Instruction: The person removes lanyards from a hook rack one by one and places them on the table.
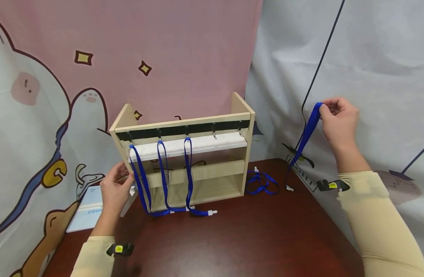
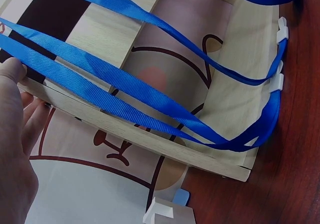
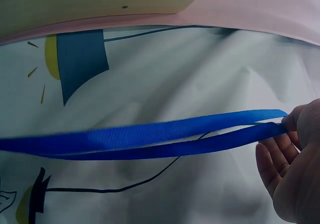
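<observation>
My right hand (image 1: pixel 341 121) pinches the looped end of a blue lanyard (image 1: pixel 309 129), raised to the right of a small wooden rack (image 1: pixel 194 179). The strap hangs down to its white clip (image 1: pixel 289 188), low by the table's right side. In the right wrist view, thumb and fingertips hold the strap (image 3: pixel 125 136) at its bend. My left hand (image 1: pixel 116 188) grips the left side panel (image 2: pixel 125 126) of the rack, thumb on the front edge and fingers behind. Three blue lanyards (image 1: pixel 189 169) hang from the rack's left hooks, their clipped ends on the table.
Two bare metal hooks (image 1: pixel 214 135) are at the right of the dark strip. Another blue lanyard (image 1: pixel 262 184) lies coiled on the brown table (image 1: pixel 232 238) beside the rack. A light-blue box (image 1: pixel 85 213) lies at the left. Printed curtains (image 1: pixel 198 57) hang behind.
</observation>
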A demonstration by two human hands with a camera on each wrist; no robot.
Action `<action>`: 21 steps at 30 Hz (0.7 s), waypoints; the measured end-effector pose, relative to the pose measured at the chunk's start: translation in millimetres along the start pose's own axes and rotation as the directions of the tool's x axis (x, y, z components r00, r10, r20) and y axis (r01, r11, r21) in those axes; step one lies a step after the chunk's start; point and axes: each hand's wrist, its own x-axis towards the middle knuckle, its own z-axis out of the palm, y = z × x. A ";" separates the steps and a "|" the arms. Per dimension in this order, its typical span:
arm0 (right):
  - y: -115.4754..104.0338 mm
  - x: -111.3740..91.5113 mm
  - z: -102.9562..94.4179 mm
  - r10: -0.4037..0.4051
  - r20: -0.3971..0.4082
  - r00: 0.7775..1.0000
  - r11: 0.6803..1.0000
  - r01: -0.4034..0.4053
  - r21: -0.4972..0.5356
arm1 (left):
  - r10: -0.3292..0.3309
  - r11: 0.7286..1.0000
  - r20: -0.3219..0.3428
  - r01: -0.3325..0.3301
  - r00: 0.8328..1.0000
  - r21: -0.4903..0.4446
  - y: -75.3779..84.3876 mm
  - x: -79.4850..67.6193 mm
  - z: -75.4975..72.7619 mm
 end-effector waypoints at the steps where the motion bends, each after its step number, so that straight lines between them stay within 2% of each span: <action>1: 1.8 0.7 -0.7 0.007 -0.002 1.000 1.000 -0.007 0.004 | -0.004 1.000 0.001 0.004 1.000 0.004 0.4 -0.5 0.1; 10: 6.4 0.8 -10.1 0.009 -0.032 0.999 1.000 -0.009 0.005 | -0.012 1.000 -0.002 0.013 1.000 0.016 1.6 -1.2 0.6; 18: 21.6 -8.5 -19.4 0.058 0.024 0.998 0.997 -0.057 -0.053 | -0.030 0.999 -0.002 0.030 1.000 0.017 4.1 -1.7 -0.1; 21: 29.0 -13.8 -21.2 0.053 0.042 0.998 0.996 -0.050 -0.074 | -0.036 0.999 0.004 0.036 0.999 0.016 4.6 -2.0 -0.1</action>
